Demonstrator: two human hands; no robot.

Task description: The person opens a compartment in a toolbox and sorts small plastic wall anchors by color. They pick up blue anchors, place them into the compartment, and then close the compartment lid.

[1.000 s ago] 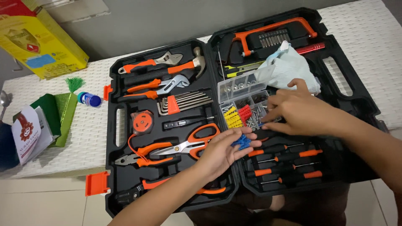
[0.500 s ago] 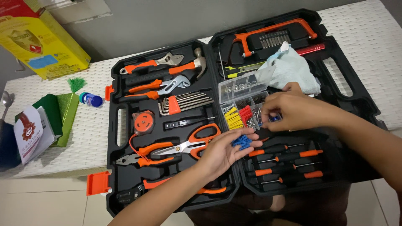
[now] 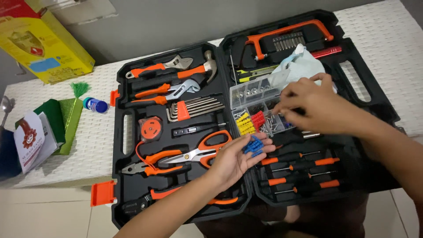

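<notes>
My left hand (image 3: 233, 161) lies palm up over the middle of an open black tool case (image 3: 120, 132), cupping a small heap of blue wall plugs (image 3: 254, 145). My right hand (image 3: 315, 105) hovers over a clear compartment box (image 3: 253, 91) of yellow plugs (image 3: 245, 124), red plugs (image 3: 258, 119) and small screws. Its fingertips are bent down into the box's right compartments. What they touch is hidden.
The case holds orange-handled scissors (image 3: 203, 146), pliers, wrenches, a hammer, hex keys, a hacksaw (image 3: 286, 31) and screwdrivers (image 3: 304, 164). A pale cloth (image 3: 302, 66) lies behind the box. On the white table to the left are a yellow carton (image 3: 44, 48), a green booklet and a small blue bottle (image 3: 94, 105).
My right hand, which had pinched a blue piece near the box's front edge, has moved up and back over the box. My left hand has barely shifted.
</notes>
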